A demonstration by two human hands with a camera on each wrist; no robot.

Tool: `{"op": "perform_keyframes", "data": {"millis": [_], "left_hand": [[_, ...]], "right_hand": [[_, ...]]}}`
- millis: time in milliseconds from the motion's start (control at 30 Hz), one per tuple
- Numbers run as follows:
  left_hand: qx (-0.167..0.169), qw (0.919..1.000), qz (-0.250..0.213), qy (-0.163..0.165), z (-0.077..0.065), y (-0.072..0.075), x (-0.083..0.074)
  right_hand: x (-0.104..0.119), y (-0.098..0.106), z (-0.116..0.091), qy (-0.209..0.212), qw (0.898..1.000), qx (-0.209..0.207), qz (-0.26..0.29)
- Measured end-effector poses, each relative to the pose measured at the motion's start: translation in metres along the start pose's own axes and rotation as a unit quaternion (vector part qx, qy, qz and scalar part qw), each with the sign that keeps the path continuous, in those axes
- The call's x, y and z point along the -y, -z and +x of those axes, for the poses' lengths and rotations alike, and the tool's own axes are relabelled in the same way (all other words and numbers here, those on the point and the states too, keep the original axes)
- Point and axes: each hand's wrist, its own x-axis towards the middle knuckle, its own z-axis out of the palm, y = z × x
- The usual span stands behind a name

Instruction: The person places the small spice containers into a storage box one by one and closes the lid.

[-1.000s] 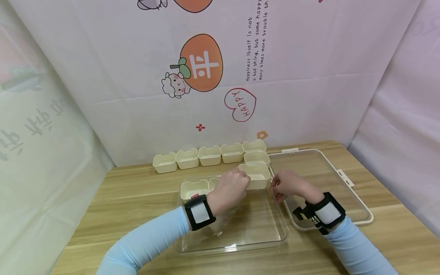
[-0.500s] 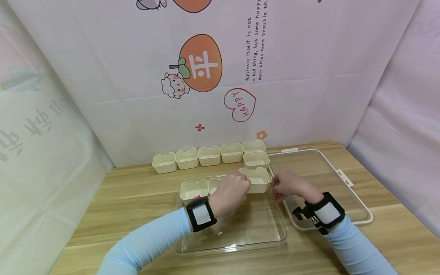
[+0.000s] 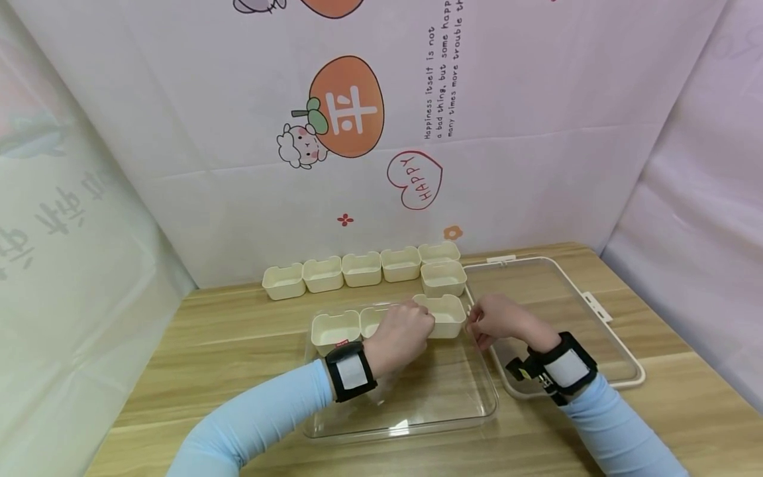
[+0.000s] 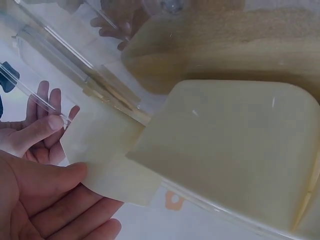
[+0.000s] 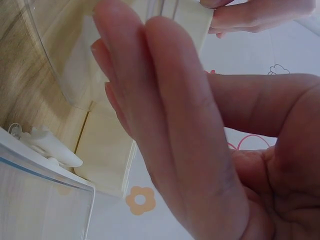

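Head, left grip [image 3: 401,334]: clasped on cream cup [image 3: 450,324], at the far right corner of the clear tray [image 3: 401,429]
Left wrist, cream cup: probably best lowered level beside neighbour cup [image 4: 230,155], clear of the tray's wall
Right wrist, right grip [image 5: 195,145]: nearly straight-fingered at the tray's right wall; whether pinching, cannot tell
Worktop [image 5: 15,65]: wood-grained, under the tray; lid [image 5: 40,200] to the tray's right
Cloth [image 5: 120,225]: printed, behind the tray

"How many cream cups [image 3: 361,273] do you count?"
"Nine in sight."
"And the larger pieces?"
"One clear bin [image 3: 441,424] and one framed lid [image 3: 557,318]."
"Anything worn?"
"Two black wristbands [image 3: 352,372]."
"Underneath?"
"One desk [image 3: 197,358]."
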Motion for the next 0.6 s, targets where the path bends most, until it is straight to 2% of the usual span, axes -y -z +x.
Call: {"op": "perform_keyframes", "data": {"millis": [333, 600], "left_hand": [[0.018, 0.9998, -0.004, 0.007, -0.001, -0.005, 0.0], [0.017, 0.9997, 0.019, 0.0, -0.001, -0.011, 0.0]], "right_hand": [[-0.001, -0.001, 0.001, -0.001, 1.0, -0.002, -0.006], [0.0, 0.0, 0.001, -0.003, 1.0, -0.003, -0.008]]}}
